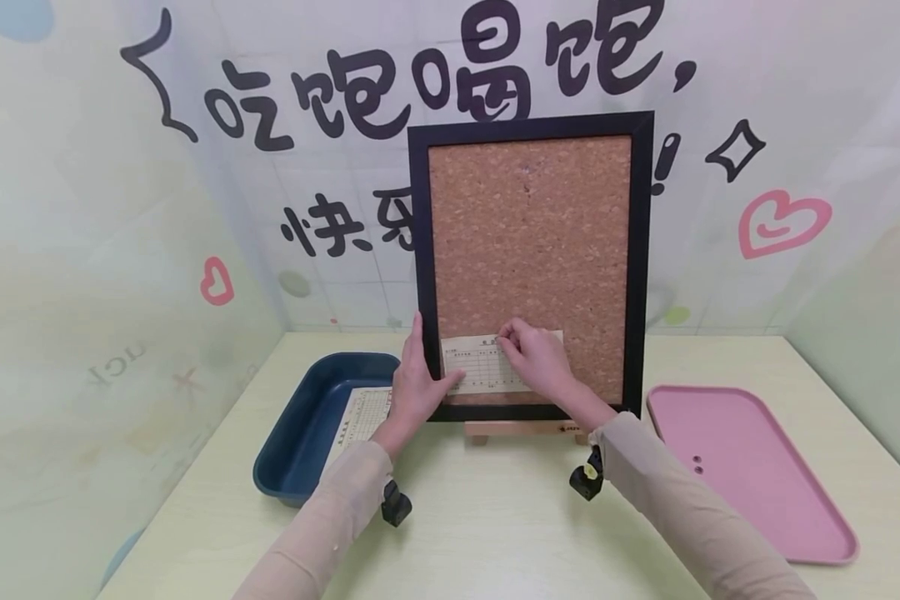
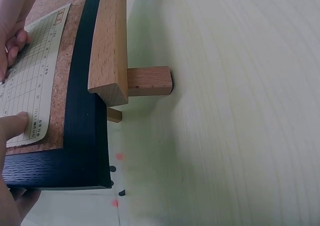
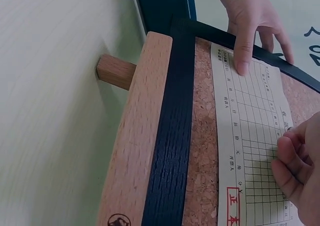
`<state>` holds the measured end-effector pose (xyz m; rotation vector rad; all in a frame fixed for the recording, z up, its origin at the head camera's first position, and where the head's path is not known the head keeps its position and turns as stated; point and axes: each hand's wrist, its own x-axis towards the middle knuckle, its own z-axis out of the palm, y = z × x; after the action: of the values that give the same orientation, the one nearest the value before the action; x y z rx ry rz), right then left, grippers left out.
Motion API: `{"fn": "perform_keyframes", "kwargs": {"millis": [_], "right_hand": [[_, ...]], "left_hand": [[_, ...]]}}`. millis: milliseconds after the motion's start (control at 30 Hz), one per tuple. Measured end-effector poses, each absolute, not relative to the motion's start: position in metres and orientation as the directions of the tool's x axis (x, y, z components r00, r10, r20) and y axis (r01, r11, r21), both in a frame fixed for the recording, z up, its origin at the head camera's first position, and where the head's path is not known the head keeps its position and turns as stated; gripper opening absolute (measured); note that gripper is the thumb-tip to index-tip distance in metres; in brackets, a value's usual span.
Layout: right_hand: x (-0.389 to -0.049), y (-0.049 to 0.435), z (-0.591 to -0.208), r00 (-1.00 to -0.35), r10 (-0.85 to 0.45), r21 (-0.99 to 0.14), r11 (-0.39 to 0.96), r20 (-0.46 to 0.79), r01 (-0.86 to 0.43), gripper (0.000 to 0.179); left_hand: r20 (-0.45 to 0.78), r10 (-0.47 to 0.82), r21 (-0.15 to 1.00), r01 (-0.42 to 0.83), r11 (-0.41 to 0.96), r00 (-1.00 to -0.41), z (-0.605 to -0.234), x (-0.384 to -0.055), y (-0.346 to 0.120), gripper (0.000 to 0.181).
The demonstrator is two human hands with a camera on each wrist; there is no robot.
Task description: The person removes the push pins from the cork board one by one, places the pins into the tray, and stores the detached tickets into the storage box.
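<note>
A black-framed cork board point(image 1: 528, 250) stands upright on a wooden stand point(image 1: 525, 429). A printed paper form point(image 1: 468, 367) lies flat against the cork near its lower edge. My left hand point(image 1: 417, 383) grips the board's left edge, fingers behind the frame, and its thumb point(image 3: 243, 51) presses the form's end. My right hand point(image 1: 537, 358) is at the form's top edge, around its middle. Its curled fingertips point(image 3: 287, 151) pinch a small metal tack against the paper; the tack is mostly hidden by them.
A dark blue tub point(image 1: 292, 442) with more printed forms point(image 1: 363, 414) stands on the left. On the right lies a pink tray point(image 1: 765, 483) bearing two small round tacks point(image 1: 697, 464). Behind the board is a wall point(image 1: 330, 292) with large black lettering.
</note>
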<state>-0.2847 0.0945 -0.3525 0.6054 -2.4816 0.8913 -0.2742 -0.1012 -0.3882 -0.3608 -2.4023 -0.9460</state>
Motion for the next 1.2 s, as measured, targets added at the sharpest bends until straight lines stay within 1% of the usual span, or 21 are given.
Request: {"fn": "perform_keyframes", "kwargs": {"millis": [200, 433, 567, 733, 933, 1067, 1200], "right_hand": [[-0.284, 0.096, -0.348, -0.825, -0.275, -0.483, 0.702, 0.494, -0.524, 0.008], [-0.284, 0.097, -0.346, -0.816, -0.298, -0.448, 0.717, 0.495, -0.533, 0.009], [-0.284, 0.097, -0.347, -0.823, -0.312, -0.443, 0.723, 0.475, -0.53, 0.008], [-0.283, 0.102, -0.35, -0.828, -0.319, -0.518, 0.661, 0.461, -0.543, 0.007], [-0.284, 0.113, -0.355, -0.839, -0.332, -0.596, 0.593, 0.432, -0.541, 0.007], [-0.283, 0.12, -0.357, -0.854, -0.324, -0.631, 0.576, 0.407, -0.519, 0.008], [-0.281, 0.126, -0.358, -0.865, -0.318, -0.66, 0.558, 0.389, -0.502, 0.008]], "left_hand": [[0.566, 0.053, 0.542, 0.42, 0.728, -0.822, -0.388, -0.274, -0.102, 0.104], [0.571, 0.053, 0.522, 0.412, 0.747, -0.819, -0.389, -0.275, -0.102, 0.105], [0.563, 0.052, 0.524, 0.405, 0.749, -0.825, -0.388, -0.274, -0.101, 0.105], [0.569, 0.056, 0.515, 0.408, 0.754, -0.821, -0.389, -0.274, -0.102, 0.105], [0.606, 0.06, 0.478, 0.423, 0.77, -0.794, -0.39, -0.276, -0.103, 0.104], [0.63, 0.043, 0.465, 0.421, 0.779, -0.776, -0.388, -0.278, -0.105, 0.099], [0.623, 0.023, 0.482, 0.407, 0.776, -0.782, -0.385, -0.278, -0.108, 0.095]]}}
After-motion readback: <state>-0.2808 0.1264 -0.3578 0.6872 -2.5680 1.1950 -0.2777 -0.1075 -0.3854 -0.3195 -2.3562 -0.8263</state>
